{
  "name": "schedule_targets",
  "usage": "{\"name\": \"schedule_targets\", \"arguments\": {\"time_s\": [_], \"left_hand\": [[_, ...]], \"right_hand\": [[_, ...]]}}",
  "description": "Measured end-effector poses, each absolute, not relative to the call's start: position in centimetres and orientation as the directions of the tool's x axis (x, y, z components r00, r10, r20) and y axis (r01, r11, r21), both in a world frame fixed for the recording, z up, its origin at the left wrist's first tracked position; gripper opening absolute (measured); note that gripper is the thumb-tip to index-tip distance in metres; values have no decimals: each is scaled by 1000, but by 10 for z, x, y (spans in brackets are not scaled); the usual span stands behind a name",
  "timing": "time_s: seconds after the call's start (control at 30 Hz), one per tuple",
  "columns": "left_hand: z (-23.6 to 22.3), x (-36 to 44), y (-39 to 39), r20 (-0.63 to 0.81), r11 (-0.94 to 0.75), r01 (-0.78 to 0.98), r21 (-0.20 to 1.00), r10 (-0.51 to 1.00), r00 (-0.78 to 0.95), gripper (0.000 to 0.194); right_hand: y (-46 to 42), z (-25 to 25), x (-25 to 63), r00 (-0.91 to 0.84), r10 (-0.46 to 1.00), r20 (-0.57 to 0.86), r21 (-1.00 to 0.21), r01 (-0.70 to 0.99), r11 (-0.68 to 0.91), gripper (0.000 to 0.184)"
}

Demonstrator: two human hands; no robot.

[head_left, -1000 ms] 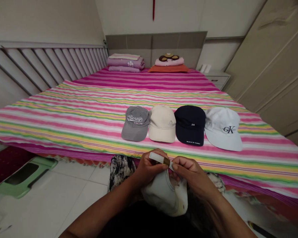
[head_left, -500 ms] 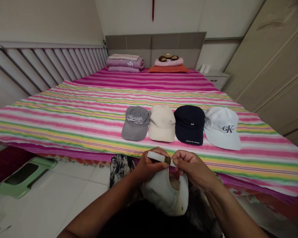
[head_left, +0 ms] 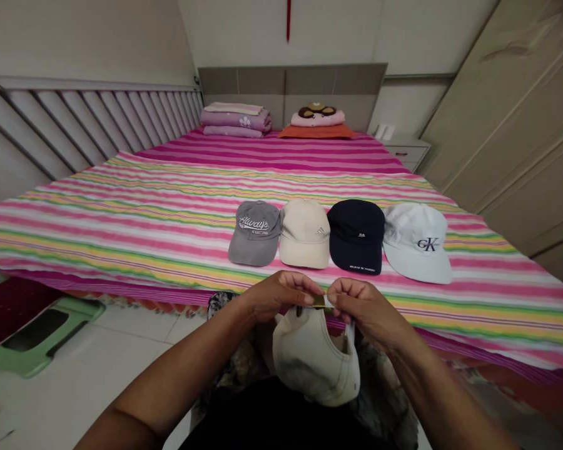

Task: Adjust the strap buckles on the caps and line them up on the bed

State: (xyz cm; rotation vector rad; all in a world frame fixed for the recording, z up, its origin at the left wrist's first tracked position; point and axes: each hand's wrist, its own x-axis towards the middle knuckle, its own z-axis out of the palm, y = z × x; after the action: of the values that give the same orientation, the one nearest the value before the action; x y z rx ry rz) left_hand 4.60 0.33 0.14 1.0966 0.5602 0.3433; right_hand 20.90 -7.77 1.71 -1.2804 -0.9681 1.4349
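A pale cap [head_left: 312, 362] hangs over my lap with its back opening upward. Both hands grip its adjusting strap by a brass-coloured buckle [head_left: 319, 301]. My left hand [head_left: 286, 294] is closed at the buckle's left side, fingers covering the strap there. On the right side my right hand [head_left: 359, 306] pinches the strap between thumb and fingers. Beyond them, on the bed, a grey cap [head_left: 254, 234], a cream cap [head_left: 304, 234], a navy cap [head_left: 356, 237] and a white cap [head_left: 417, 244] lie side by side, brims toward me.
A striped sheet covers the bed [head_left: 145, 212]. Folded purple bedding [head_left: 237, 120] and a pink and orange stack [head_left: 316, 125] lie by the headboard [head_left: 263, 81]. A green stool [head_left: 47, 334] stands on the floor at left. Wardrobe doors [head_left: 520, 125] rise at right.
My left hand has shifted over the strap, and the free strap end that stuck out over it no longer shows. The cap's crown has turned slightly more into view.
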Motion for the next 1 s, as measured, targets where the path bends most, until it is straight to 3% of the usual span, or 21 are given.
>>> {"name": "schedule_targets", "arguments": {"time_s": [0.27, 0.47, 0.57, 0.73, 0.9, 1.0], "left_hand": [[4, 50, 0, -250, 542, -104, 834, 540, 804, 34], [3, 45, 5, -142, 531, -242, 812, 582, 801, 36], [1, 43, 11, -116, 536, -267, 801, 577, 809, 33], [20, 35, 21, -79, 557, -268, 786, 520, 850, 23], [52, 41, 21, 74, 468, -317, 825, 467, 881, 62], [47, 58, 17, 104, 345, -322, 882, 523, 846, 55]], "right_hand": [[-77, 13, 221, -92, 971, -221, -961, -149, -233, 23], [-75, -24, 246, -201, 961, -189, -973, -93, -211, 40], [-75, -37, 250, -256, 943, -213, -956, -144, -255, 37], [-79, -11, 241, -52, 986, -157, -914, -372, -165, 38], [-80, 44, 224, 86, 995, 48, -921, -382, 78, 47], [-71, 60, 212, 150, 984, 96, -893, -423, 151, 50]]}}
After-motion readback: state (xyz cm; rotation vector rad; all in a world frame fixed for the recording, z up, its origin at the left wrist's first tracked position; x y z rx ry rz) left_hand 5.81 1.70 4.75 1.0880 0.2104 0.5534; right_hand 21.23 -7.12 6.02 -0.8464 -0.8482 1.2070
